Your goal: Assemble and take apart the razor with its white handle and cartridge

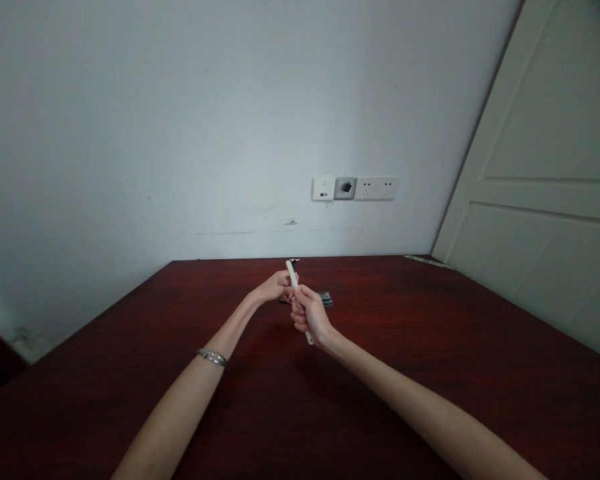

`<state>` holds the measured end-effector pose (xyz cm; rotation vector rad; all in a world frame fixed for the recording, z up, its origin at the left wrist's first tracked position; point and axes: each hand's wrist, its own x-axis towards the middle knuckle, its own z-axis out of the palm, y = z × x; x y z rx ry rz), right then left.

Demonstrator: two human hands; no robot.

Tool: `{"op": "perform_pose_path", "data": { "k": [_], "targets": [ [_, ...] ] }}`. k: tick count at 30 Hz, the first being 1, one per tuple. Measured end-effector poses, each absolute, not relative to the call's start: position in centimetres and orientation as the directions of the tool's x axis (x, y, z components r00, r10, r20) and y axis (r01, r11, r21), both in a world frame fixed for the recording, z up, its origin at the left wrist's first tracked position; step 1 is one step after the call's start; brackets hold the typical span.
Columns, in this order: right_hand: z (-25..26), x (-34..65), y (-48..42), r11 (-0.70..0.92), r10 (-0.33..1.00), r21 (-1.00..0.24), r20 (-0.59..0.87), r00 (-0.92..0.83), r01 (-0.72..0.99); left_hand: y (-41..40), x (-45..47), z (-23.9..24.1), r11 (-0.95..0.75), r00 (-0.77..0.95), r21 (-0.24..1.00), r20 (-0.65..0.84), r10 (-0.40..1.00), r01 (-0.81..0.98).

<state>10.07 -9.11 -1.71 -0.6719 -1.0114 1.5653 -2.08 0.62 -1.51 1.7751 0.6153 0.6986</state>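
Observation:
Both my arms reach out over a dark red wooden table (380, 400). My right hand (311, 317) is closed round a slim white handle (293, 274) that looks like a razor, its dark head pointing up and away. My left hand (274, 288) pinches the upper part of the same handle with its fingers closed. A silver bracelet (211, 357) sits on my left wrist. A small dark flat packet (325, 299) lies on the table just behind my hands, partly hidden by them.
A white wall rises behind the table, with a row of wall sockets (356, 188) above the far edge. A pale panelled door (545, 200) stands at the right. A thin light strip (427, 261) lies at the table's far right corner.

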Motion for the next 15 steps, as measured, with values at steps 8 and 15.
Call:
{"op": "perform_pose_path", "data": {
  "k": [8, 15],
  "targets": [
    [-2.4, 9.8, -9.0, -0.042, 0.97, -0.897, 0.069, -0.233, -0.44, 0.6, -2.0, -1.4, -0.285, 0.7, 0.956, 0.155, 0.697, 0.072],
    [0.6, 13.3, -7.9, 0.223, 0.895, -0.912, 0.331, -0.299, -0.343, 1.1, -2.2, -1.5, -0.334, 0.671, 0.941, 0.214, 0.71, 0.053]
  ]
}}
